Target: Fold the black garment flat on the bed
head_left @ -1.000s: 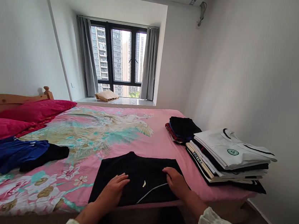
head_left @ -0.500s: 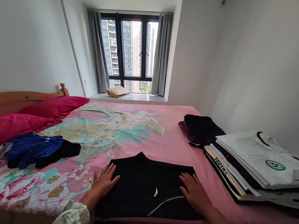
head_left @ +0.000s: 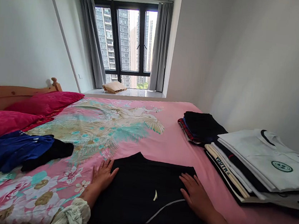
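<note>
Black shorts (head_left: 137, 189), folded flat with a small point at the far edge, lie at the near side of the bed. They bear a small pale mark and a curved grey line. My left hand (head_left: 104, 174) rests flat on their left edge, fingers spread. On the right part of the shorts my right hand (head_left: 194, 189) lies flat, its fingers apart. Neither hand grips anything. The near edge of the shorts reaches the edge of the bed.
Folded white and dark shirts (head_left: 265, 161) are stacked at the right. Behind them sits a pile of dark folded clothes (head_left: 203, 127). Crumpled blue and black clothing (head_left: 23, 151) lies left on the floral bedsheet (head_left: 105, 121), near red pillows (head_left: 42, 103).
The view has shifted slightly, so the room appears a little higher and further left. Both hands stay flat on the shorts, with hardly any movement.
</note>
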`<state>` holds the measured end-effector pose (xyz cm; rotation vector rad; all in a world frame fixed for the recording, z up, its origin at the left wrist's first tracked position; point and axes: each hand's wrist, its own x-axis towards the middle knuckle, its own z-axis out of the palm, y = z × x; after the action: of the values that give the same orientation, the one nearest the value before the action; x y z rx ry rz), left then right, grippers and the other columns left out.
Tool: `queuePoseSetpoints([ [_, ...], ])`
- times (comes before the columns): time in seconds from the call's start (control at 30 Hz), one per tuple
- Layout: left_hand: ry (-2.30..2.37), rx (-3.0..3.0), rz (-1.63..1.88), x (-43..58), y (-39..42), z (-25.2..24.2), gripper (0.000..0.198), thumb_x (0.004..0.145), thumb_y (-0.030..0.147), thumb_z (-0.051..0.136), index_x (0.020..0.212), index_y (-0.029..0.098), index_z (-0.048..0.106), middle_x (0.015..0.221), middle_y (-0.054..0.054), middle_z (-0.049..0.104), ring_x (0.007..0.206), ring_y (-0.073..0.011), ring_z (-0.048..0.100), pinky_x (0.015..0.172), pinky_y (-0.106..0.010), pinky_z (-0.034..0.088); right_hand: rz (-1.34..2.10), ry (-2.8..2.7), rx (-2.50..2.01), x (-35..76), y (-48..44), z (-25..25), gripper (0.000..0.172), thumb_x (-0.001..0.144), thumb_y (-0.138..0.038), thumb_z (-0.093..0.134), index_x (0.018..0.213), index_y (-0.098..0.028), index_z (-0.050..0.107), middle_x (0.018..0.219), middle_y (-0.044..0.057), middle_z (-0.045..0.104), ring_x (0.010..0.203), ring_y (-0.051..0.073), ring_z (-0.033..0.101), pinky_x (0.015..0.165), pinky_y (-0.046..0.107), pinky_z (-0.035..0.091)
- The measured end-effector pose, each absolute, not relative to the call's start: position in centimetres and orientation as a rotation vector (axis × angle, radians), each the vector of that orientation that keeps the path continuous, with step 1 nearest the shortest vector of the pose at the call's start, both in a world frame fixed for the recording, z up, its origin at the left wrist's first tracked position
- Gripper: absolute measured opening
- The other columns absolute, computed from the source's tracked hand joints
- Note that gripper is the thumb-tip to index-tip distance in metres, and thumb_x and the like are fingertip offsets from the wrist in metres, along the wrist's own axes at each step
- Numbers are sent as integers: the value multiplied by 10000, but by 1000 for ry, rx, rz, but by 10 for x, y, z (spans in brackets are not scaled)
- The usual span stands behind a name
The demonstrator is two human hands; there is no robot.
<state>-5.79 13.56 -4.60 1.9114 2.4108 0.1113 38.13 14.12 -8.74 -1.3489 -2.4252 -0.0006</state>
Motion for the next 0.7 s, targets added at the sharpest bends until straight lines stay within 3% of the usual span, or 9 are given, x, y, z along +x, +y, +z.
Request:
queuePoseSetpoints([
  [0.2, 2533, 1912, 161, -55, 136, -46, 590, 897, 449, 355, 1412, 160, 347, 1544, -114, 186, 1429, -290, 106, 1107, -615, 68, 48, -2414, -1366, 379, 140, -82, 458, 929, -402, 377, 1358, -255, 437, 1417, 54, 456, 1325, 232, 379, 1126, 516, 224],
  [0.4, 1968, 2522, 395, -4, 108, -29, 437, 926, 330, 323, 1321, 244, 488, 1447, -34, 426, 1382, -194, 289, 1158, -463, 137, 25, -2413, -1365, 379, 139, -81, 449, 927, -389, 385, 1350, -252, 446, 1408, 50, 469, 1324, 226, 378, 1123, 508, 241],
  [0.5, 1982, 2448, 303, -4, 97, -32, 436, 919, 370, 350, 1315, 258, 496, 1459, -35, 405, 1390, -212, 272, 1151, -508, 88, 10, -2415, -1358, 379, 140, -82, 445, 925, -379, 390, 1347, -251, 448, 1402, 52, 475, 1322, 221, 381, 1121, 505, 245],
  [0.7, 2348, 1946, 142, -45, 93, -47, 570, 890, 482, 347, 1414, 257, 341, 1537, -45, 226, 1424, -252, 155, 1098, -619, 69, 19, -2428, -1352, 379, 140, -82, 439, 917, -383, 391, 1329, -251, 472, 1390, 56, 489, 1310, 228, 401, 1113, 505, 257],
])
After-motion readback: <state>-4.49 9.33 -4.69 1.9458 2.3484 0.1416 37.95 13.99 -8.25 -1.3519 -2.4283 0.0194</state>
